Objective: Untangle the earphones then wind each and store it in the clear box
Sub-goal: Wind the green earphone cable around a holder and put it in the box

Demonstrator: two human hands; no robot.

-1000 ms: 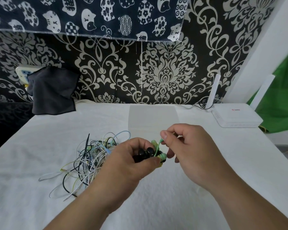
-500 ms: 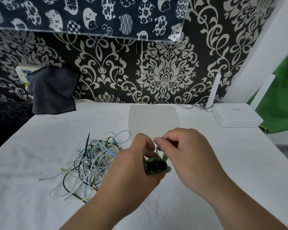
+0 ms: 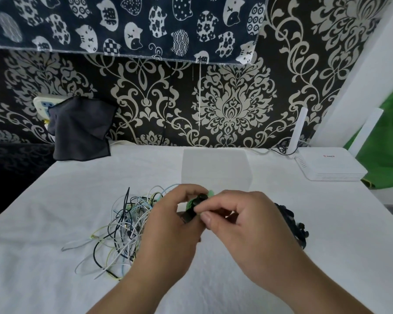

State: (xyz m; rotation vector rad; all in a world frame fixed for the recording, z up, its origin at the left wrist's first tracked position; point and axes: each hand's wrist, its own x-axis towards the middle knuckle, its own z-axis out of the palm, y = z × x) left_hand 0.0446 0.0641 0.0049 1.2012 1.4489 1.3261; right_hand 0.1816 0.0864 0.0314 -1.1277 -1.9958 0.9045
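Here, both hands meet above the middle of the white table (image 3: 55,223), and between them is a small bundle (image 3: 193,203) of green and black earphone parts. The left hand (image 3: 168,236) has its fingers curled round the small bundle from the left side. The right hand (image 3: 247,234) pinches the same bundle from the right with the thumb and the first finger, and its other fingers are folded toward the palm. Whether the bundle touches the cloth or is lifted, I cannot tell. Just left of the left hand lies the tangle of cables (image 3: 127,227): thin wires in white, light blue, yellow-green and black, spread loosely on the table and partly hidden behind the left hand. Just beside the right hand, on its right, lies a dark coiled item (image 3: 292,223). It is partly covered by the hand, and I cannot say exactly what it is. The clear box (image 3: 216,164) stands behind the hands, near the far edge of the table, apart from them. A white router (image 3: 331,165) is at the far right corner. A dark cloth (image 3: 82,130) hangs at the far left against the patterned wallpaper (image 3: 234,109).
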